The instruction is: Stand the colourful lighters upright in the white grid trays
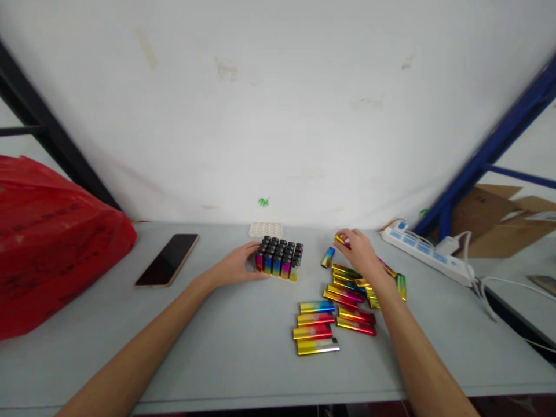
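Observation:
A block of upright rainbow-coloured lighters [280,258] stands in a tray at the table's middle. My left hand [238,264] rests against its left side, fingers curved on it. Over a loose heap of shiny lighters [347,289] on the right, my right hand [359,250] pinches one gold-red lighter [340,240] at its fingertips. One lighter [328,256] lies alone between the block and the heap. A neat row of several lighters [315,327] lies nearer to me.
A white empty tray [265,229] sits behind the block. A dark phone [167,259] lies at the left, beside a big red plastic bag [47,237]. A white power strip [423,249] with cables runs along the right. Blue shelf frame and cardboard stand beyond.

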Tool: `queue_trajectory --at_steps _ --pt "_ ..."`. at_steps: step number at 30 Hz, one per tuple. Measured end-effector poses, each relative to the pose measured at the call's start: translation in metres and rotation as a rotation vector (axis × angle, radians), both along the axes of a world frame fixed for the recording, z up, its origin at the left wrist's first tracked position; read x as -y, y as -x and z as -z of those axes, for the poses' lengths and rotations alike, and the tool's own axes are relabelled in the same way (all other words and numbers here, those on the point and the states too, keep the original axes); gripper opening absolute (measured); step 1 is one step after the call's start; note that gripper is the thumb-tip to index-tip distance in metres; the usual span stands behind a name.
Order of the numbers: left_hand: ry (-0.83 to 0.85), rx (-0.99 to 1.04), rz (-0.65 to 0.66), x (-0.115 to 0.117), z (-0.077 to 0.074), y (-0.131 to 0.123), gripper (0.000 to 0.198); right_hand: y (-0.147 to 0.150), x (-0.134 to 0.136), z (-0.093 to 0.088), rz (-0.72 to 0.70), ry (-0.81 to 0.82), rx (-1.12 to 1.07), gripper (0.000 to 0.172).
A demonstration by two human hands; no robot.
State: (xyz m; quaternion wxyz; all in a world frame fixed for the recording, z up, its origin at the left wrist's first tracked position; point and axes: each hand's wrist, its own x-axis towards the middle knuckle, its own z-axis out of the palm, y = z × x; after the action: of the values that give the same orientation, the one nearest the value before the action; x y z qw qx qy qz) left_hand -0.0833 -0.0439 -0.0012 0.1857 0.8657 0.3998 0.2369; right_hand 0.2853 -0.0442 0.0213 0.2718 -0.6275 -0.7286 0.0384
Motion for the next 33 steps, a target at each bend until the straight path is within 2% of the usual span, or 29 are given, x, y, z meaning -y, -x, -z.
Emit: queue_trajectory --at_steps 3,5,12,18,24,28,33 --pt "0.005 0.009 -0.002 0.000 0.000 0.000 0.081 0.016 0.007 -0.009 -0.086 -0.076 -0.271 0.036" --pt "0.003 0.011 0.003 0.000 0.000 0.000 0.081 0.029 0.013 -0.012 -0.137 -0.074 -0.342 0.039" --pt "-0.007 -0.004 -0.002 -0.001 0.003 0.001 0.083 0.060 0.024 -0.012 -0.240 0.013 -0.385 0.044" --pt "-0.076 0.005 -0.012 0.001 0.006 -0.003 0.074 0.060 0.022 -0.011 -0.239 -0.108 -0.425 0.045" --pt "-0.175 -0.013 -0.097 -0.006 0.012 -0.032 0.067 0.049 0.020 -0.017 -0.167 -0.197 -0.508 0.041" --pt "-0.214 0.010 -0.133 -0.025 0.018 -0.059 0.072 0.046 0.017 -0.016 -0.138 -0.215 -0.572 0.032" --pt "-0.217 -0.045 -0.198 -0.045 0.024 -0.083 0.076 0.047 0.014 -0.012 -0.121 -0.212 -0.570 0.032"
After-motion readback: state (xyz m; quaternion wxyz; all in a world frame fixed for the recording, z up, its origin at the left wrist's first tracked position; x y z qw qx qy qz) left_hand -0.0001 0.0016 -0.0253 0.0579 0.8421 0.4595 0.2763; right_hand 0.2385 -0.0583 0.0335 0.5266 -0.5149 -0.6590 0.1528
